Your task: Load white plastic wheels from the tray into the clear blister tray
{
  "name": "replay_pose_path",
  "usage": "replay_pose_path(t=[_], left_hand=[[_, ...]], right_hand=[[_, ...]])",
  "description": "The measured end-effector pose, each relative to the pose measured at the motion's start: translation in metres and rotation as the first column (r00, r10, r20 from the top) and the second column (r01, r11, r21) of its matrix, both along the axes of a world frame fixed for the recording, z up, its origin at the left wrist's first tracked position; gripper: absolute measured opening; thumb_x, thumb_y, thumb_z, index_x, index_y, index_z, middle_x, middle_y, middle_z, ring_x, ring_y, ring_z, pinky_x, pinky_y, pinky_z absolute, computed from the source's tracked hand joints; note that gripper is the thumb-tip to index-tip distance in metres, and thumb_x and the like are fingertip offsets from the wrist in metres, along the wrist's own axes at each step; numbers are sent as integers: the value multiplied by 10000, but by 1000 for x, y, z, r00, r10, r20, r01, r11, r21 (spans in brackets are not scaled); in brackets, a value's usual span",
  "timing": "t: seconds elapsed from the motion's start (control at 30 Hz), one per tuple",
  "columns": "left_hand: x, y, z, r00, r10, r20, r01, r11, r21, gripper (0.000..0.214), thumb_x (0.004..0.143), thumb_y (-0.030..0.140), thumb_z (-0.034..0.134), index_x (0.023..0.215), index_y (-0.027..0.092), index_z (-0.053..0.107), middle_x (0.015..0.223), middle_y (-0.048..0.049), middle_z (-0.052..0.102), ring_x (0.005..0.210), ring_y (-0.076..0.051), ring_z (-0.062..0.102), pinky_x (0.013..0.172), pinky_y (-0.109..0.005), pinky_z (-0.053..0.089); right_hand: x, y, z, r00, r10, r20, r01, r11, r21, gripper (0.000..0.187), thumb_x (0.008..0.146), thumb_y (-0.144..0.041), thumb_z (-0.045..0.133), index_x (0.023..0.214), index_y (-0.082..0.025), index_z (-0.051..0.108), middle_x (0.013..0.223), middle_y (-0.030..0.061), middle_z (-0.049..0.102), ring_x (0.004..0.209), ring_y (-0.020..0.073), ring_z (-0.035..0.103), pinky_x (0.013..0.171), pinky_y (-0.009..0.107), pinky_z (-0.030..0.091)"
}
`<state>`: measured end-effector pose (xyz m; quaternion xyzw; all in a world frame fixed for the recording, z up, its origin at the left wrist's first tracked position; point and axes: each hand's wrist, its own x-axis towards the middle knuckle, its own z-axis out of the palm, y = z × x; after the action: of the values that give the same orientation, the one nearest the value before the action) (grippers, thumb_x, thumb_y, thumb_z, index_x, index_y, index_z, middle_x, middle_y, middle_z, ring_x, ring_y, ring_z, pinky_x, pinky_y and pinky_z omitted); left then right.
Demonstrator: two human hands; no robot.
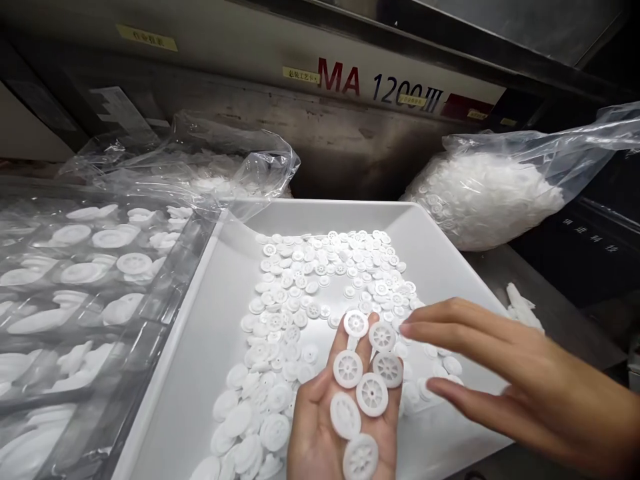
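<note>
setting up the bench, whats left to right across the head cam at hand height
clear plastic tray of white wheels → white tray → loose white plastic wheels → left hand with wheels on its palm → right hand

Red "MA", blue "1200 III" on machine panel [225, 47], yellow labels [147, 37] seemingly illegible

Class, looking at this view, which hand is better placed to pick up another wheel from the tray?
Probably the right hand: it holds nothing, and its fingers reach over the white plastic wheels in the white tray. The left hand lies palm up, already loaded with wheels.
</note>
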<state>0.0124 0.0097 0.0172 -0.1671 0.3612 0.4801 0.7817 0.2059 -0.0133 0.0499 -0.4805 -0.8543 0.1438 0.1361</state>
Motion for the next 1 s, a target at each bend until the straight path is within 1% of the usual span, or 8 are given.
replay_pose_path(t=[0.1, 0.2, 0.3, 0.4, 0.57, 0.67, 0.77, 1.0], left_hand=[[2, 0, 1, 998, 30, 59, -29, 999, -19, 643, 973, 126, 340, 1611, 109, 262, 1022, -189, 813, 910, -229, 800, 777, -343, 646], [3, 0, 2, 994, 57, 99, -57, 998, -1, 668, 964, 137, 359, 1620, 123, 232, 1069, -184, 807, 976, -246, 789, 803, -351, 643], [4, 0, 3, 989, 72, 127, -72, 997, -6, 667, 965, 147, 366, 1619, 127, 239, 1011, -163, 819, 947, -253, 795, 805, -365, 651], [5, -1, 2, 982, 86, 170, -84, 996, -18, 634, 981, 164, 342, 1611, 136, 273, 995, -152, 823, 899, -223, 802, 802, -350, 652], [4, -5, -5, 990, 49, 133, -53, 998, 30, 684, 975, 223, 361, 1635, 131, 205, 1145, -168, 795, 1073, -219, 762, 925, -359, 613], [3, -5, -9, 992, 2, 126, -12, 997, 77, 707, 988, 264, 371, 1647, 131, 152, 1201, -173, 777, 1097, -251, 753, 947, -366, 601], [2, -3, -10, 988, -41, 150, 35, 998, 44, 736, 994, 309, 401, 1654, 169, 107, 1194, -151, 783, 1128, -271, 738, 885, -366, 628], [2, -3, -13, 969, -18, 247, 12, 1000, 22, 721, 980, 324, 393, 1641, 130, 179, 1173, -170, 786, 1200, -307, 694, 933, -391, 610]], right_hand=[[-21, 14, -9, 992, -47, -116, 28, 986, -161, 360, 1028, -333, 589, 1379, -302, 517, 1311, 54, 601, 1188, 202, 624, 976, 313, 566], [-20, 31, -14, 970, -86, -227, 33, 973, -229, 289, 1001, -375, 646, 1270, -295, 579, 1244, 42, 600, 1079, 183, 618, 867, 289, 562], [-14, 34, -23, 943, -113, -313, 34, 969, -246, 274, 992, -334, 668, 1253, -306, 589, 1209, 23, 590, 986, 153, 596, 813, 271, 542], [-14, 29, -31, 918, -119, -378, 27, 970, -241, 304, 998, -277, 659, 1285, -348, 588, 1224, -6, 572, 1027, 128, 588, 841, 249, 522], [-19, 26, -32, 882, -151, -447, 54, 974, -222, 248, 994, -254, 663, 1214, -367, 638, 1200, -34, 589, 1146, 124, 582, 963, 231, 493], [-21, 24, -33, 864, -177, -472, 76, 971, -227, 283, 985, -239, 670, 1235, -364, 620, 1197, -42, 616, 1143, 120, 585, 951, 213, 483], [-20, 21, -35, 852, -228, -472, 128, 964, -234, 385, 961, -271, 708, 1300, -382, 566, 1226, -56, 630, 1103, 115, 585, 916, 203, 476], [-21, 16, -40, 797, -308, -519, 188, 944, -272, 568, 917, -239, 743, 1389, -414, 477, 1207, -50, 613, 1094, 124, 586, 932, 204, 484]])
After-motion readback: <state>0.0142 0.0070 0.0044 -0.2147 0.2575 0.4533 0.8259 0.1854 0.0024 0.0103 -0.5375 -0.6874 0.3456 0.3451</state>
